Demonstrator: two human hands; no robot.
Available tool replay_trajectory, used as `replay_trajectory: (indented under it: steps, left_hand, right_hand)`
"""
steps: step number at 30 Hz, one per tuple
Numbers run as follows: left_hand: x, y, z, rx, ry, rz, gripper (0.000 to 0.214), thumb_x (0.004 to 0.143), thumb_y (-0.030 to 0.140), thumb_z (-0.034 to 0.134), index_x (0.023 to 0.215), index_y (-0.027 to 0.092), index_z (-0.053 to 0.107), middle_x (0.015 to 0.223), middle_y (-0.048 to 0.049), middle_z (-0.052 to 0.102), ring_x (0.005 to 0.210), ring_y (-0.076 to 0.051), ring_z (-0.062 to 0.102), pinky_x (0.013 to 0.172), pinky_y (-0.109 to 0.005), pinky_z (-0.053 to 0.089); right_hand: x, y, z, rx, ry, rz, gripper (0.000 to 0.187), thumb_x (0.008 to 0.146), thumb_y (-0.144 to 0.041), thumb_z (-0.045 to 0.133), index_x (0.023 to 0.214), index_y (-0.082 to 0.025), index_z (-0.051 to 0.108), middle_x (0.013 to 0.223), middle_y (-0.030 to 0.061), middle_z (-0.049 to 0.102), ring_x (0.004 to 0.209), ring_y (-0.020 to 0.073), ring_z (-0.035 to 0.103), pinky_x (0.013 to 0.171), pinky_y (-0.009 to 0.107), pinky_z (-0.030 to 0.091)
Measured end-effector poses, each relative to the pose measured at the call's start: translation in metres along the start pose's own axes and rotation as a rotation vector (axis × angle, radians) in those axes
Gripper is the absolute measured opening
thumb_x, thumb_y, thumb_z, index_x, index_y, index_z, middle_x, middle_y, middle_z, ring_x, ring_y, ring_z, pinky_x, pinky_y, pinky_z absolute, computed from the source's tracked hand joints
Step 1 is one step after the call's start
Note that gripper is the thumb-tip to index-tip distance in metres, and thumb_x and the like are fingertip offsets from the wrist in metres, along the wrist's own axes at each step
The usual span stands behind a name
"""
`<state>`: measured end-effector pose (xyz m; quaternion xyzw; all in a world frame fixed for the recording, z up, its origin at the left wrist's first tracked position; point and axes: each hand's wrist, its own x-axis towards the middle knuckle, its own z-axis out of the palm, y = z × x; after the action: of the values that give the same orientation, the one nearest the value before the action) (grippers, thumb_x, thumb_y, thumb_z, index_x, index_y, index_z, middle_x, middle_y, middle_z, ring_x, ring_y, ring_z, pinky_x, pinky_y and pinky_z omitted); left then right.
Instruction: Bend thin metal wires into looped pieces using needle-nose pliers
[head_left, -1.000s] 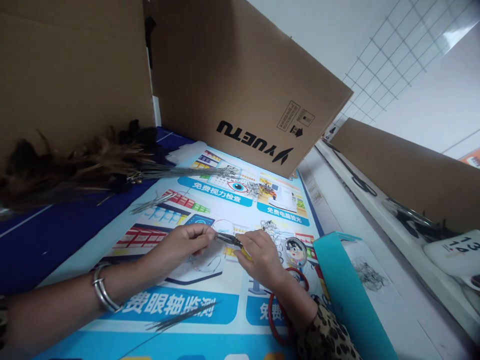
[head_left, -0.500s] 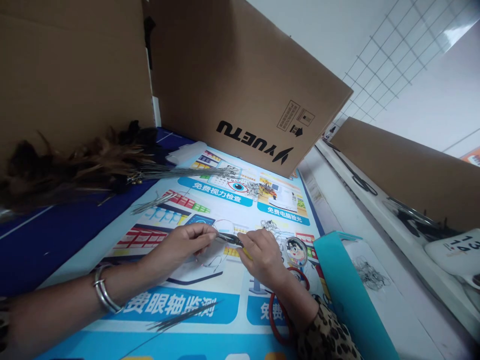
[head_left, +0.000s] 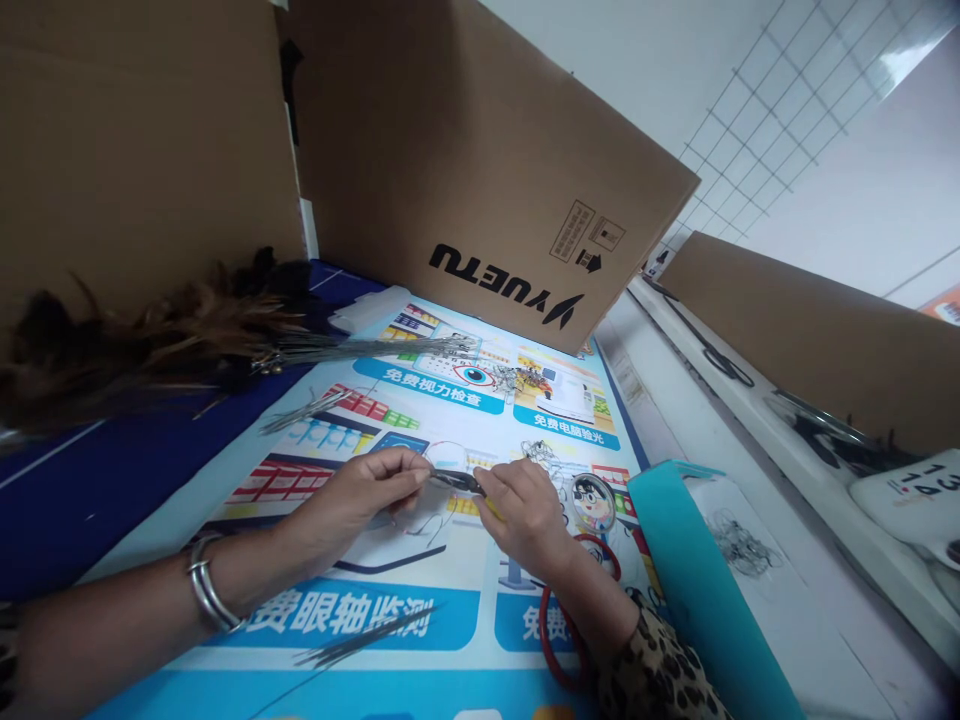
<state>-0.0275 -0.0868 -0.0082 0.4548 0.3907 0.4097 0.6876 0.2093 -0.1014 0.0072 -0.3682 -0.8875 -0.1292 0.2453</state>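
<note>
My right hand [head_left: 525, 510] is wrapped round the yellow handles of dark-jawed pliers [head_left: 457, 482], whose tip points left. Right at that tip, my left hand [head_left: 386, 484] pinches with thumb and forefinger; what lies between them is too small to make out. Below the hands, a bundle of straight thin wires [head_left: 367, 636] rests on the printed sheet [head_left: 300, 690]. Partly under my right forearm are red-handled scissors [head_left: 551, 640]. Small tangles of bent wire [head_left: 541, 453] lie just beyond my right hand.
Brown feathers with long wire stems [head_left: 172, 330] lie at the left. Tall cardboard boxes [head_left: 465, 150] wall off the back. A round tin with a cartoon face [head_left: 592, 502] and a teal box [head_left: 705, 590] stand at the right. More wires [head_left: 304, 408] lie farther back.
Both hands keep nearly the same place and grip. The pliers' jaws look slightly turned, and the view has shifted a little.
</note>
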Motion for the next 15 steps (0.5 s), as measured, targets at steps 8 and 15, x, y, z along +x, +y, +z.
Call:
replay_trajectory:
  steps: [8, 15]
  left_hand:
    - [-0.001, -0.0012, -0.0013, -0.035, -0.012, -0.024, 0.026, 0.079, 0.042, 0.071, 0.072, 0.02, 0.061, 0.06, 0.0037, 0.054, 0.056, -0.011, 0.043, 0.053, -0.023, 0.035]
    - [-0.0012, 0.0012, 0.001, -0.09, -0.004, -0.047, 0.025, 0.082, 0.041, 0.07, 0.076, 0.019, 0.062, 0.063, 0.0035, 0.056, 0.06, -0.011, 0.045, 0.057, -0.023, 0.036]
  right_hand:
    - [0.0002, 0.002, 0.0011, 0.019, 0.0, -0.008, 0.026, 0.094, -0.02, 0.057, 0.12, -0.02, 0.06, 0.096, 0.0072, 0.07, 0.089, 0.0194, 0.062, 0.078, 0.036, 0.049]
    - [0.0009, -0.0001, 0.0032, 0.075, 0.095, 0.06, 0.028, 0.091, -0.022, 0.061, 0.118, -0.018, 0.059, 0.099, 0.0084, 0.069, 0.091, 0.0213, 0.061, 0.08, 0.038, 0.049]
